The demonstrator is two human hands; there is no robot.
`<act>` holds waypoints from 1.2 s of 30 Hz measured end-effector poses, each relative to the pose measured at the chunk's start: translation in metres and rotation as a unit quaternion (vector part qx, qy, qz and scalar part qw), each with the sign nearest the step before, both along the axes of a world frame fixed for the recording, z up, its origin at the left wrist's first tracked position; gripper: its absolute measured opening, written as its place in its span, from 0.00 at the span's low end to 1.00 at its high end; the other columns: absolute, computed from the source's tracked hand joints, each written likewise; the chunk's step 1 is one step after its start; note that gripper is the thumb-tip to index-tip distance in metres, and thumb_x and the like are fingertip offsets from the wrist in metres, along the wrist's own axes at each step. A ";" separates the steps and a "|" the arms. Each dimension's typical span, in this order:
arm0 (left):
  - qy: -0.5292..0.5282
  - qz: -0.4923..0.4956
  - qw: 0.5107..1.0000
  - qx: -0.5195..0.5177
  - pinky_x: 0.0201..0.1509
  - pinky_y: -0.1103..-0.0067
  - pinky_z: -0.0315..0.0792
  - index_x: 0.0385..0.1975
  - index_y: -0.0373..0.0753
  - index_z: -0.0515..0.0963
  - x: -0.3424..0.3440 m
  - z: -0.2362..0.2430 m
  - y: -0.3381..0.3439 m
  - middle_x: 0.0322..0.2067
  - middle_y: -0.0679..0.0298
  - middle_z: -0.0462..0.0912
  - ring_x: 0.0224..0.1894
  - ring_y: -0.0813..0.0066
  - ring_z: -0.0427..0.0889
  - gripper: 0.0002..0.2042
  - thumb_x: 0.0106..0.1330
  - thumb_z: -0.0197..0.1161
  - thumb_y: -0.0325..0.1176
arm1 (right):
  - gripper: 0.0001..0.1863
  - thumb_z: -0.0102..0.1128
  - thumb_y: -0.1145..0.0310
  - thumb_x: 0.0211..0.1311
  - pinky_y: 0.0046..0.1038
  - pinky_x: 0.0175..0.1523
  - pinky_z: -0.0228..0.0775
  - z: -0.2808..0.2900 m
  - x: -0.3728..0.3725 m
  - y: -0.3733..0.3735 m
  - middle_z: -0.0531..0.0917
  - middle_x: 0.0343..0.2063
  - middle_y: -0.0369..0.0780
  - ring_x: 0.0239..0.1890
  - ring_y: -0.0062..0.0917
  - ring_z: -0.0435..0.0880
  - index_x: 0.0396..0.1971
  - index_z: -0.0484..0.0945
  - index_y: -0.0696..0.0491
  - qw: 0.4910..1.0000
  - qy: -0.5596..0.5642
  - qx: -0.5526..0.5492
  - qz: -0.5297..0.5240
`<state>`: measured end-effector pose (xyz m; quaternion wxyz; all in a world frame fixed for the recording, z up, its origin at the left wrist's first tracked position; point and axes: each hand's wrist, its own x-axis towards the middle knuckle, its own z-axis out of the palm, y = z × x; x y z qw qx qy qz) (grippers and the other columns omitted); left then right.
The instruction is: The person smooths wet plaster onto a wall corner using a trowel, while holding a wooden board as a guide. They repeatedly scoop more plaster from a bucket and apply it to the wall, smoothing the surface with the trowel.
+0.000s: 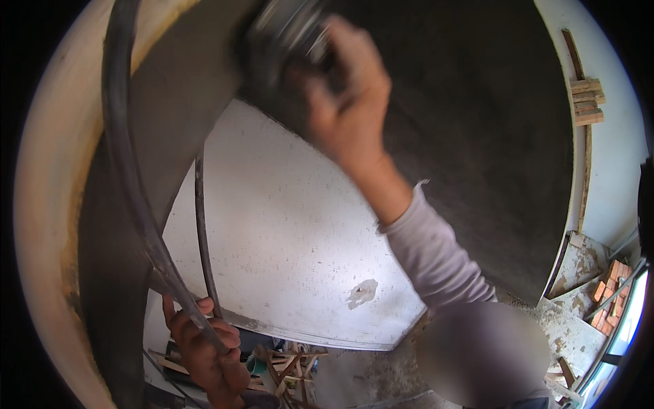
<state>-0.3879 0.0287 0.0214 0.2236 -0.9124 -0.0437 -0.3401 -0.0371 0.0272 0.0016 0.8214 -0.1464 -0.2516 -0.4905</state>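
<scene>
My right hand (354,102) is raised at the top middle, closed around a blurred plastering trowel (283,37). The trowel lies against a dark grey, plaster-like surface (477,136), and motion smears both the tool and the fingers. Low on the left, my left hand (208,341) has its fingers wrapped about the lower end of a long dark pipe (133,163). This pipe runs up to the top left, looking curved in the view. A thinner dark bar (201,225) stands just behind it.
A white, spotted panel (293,225) fills the middle, below the dark surface. Wood scraps (293,375) lie on the floor near my left hand. At the right are short wooden blocks (587,102) on the wall and stacked orange bricks (613,293). A blurred round patch (484,354) covers the lower right.
</scene>
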 end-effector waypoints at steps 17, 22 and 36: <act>-0.011 0.009 0.999 -0.045 0.59 0.61 0.59 0.30 0.39 0.71 0.002 -0.002 -0.004 0.29 0.58 0.74 0.56 0.57 0.68 0.25 0.70 0.49 0.59 | 0.24 0.60 0.79 0.61 0.23 0.53 0.71 0.006 0.011 -0.026 0.77 0.46 0.41 0.49 0.23 0.77 0.58 0.68 0.62 0.994 -0.006 0.041 0.105; 0.012 0.029 0.999 -0.015 0.67 0.56 0.52 0.31 0.40 0.72 0.009 0.004 -0.016 0.30 0.58 0.75 0.58 0.55 0.68 0.24 0.70 0.47 0.59 | 0.24 0.64 0.84 0.46 0.31 0.51 0.75 -0.010 -0.027 -0.001 0.80 0.39 0.44 0.45 0.34 0.81 0.48 0.76 0.58 0.995 -0.042 -0.094 -0.013; -0.012 0.046 0.997 -0.055 0.73 0.50 0.41 0.27 0.40 0.72 0.009 0.000 -0.018 0.28 0.62 0.77 0.59 0.56 0.69 0.24 0.71 0.47 0.57 | 0.27 0.59 0.79 0.62 0.25 0.55 0.70 0.002 0.041 -0.043 0.76 0.51 0.43 0.52 0.24 0.77 0.61 0.64 0.64 0.979 -0.019 0.038 0.197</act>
